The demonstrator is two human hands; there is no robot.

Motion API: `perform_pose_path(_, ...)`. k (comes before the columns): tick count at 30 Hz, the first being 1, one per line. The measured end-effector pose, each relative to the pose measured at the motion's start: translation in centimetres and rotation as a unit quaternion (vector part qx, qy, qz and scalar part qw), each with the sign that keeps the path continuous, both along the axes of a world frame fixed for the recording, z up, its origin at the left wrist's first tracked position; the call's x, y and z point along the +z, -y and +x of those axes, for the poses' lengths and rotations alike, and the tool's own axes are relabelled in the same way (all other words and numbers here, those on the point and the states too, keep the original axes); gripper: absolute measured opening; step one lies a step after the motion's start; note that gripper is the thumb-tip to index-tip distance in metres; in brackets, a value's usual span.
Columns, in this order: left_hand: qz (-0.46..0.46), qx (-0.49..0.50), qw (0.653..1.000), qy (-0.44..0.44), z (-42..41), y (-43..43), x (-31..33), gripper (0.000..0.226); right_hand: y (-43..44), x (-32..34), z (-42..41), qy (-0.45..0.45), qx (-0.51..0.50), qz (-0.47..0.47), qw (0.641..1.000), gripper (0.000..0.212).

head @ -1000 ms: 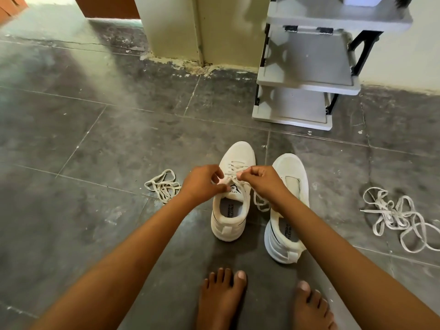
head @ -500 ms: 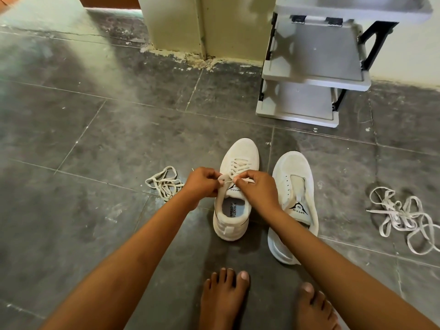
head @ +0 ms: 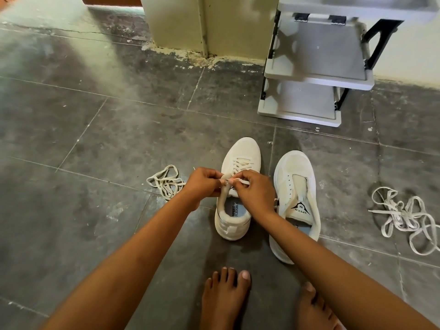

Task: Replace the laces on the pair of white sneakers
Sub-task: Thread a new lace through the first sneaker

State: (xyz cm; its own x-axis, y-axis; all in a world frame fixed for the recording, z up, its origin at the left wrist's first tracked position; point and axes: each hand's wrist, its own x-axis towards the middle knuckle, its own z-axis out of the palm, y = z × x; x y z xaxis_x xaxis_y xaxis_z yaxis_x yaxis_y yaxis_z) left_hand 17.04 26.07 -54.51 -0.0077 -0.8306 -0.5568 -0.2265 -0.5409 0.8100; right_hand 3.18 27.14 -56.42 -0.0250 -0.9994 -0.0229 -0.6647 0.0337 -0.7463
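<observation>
- The person's left hand and right hand now meet over the top eyelets of the laced sneaker. A second ago they sat slightly apart, each drawing an end out sideways.
- The fingers of both hands are curled tight, thumb against fingertips, and each hand pinches one end of the lace. The ends come together between the knuckles. The fingers hide whether a knot has formed, so I cannot tell.
- That lace runs in tidy crossings up the front of the shoe. The sneaker stands upright on the grey floor with its toe toward twelve o'clock, just ahead of the bare feet at six o'clock.
- With the hands closing in like this, I judge the threading on this shoe finished and the tying under way.
- The unlaced sneaker lies just beside it at three o'clock, its tongue and bare eyelets showing. By my reckoning that half of the job is not yet started.
- A small lace pile sits at nine o'clock near the left wrist. A larger lace tangle lies well apart at three o'clock. I cannot tell which holds the old laces.
- A grey shelf rack stands at one o'clock against the wall.
</observation>
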Motion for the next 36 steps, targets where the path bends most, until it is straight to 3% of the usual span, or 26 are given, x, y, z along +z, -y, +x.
perform_pose_path(11,-0.002,0.012,1.0,0.0,0.1,-0.1,-0.1,0.022,0.2,-0.6,0.4,-0.158,0.063,-0.053,0.984,0.021)
perform_pose_path(18,-0.029,-0.002,0.999,0.038,-0.2,-0.3,-0.1,0.021,0.0,-0.8,1.5,-0.17,0.035,-0.046,0.984,0.026)
perform_pose_path(23,-0.009,-0.016,1.0,-0.018,0.8,-0.3,0.1,0.024,0.4,-0.6,1.2,-0.167,0.051,-0.041,0.984,0.025)
perform_pose_path(31,-0.027,0.017,0.999,-0.027,-0.1,0.0,-0.6,0.008,0.5,-1.2,-0.8,-0.149,0.064,-0.045,0.986,0.021)
perform_pose_path(33,-0.043,-0.004,0.999,0.003,-0.6,0.2,-0.6,0.008,0.2,-1.5,-1.0,-0.138,0.068,-0.05,0.987,0.034)
perform_pose_path(36,-0.106,-0.064,0.982,0.142,-1.3,0.4,-0.9,0.012,0.5,-1.5,-1.6,-0.134,0.078,-0.036,0.987,0.06)
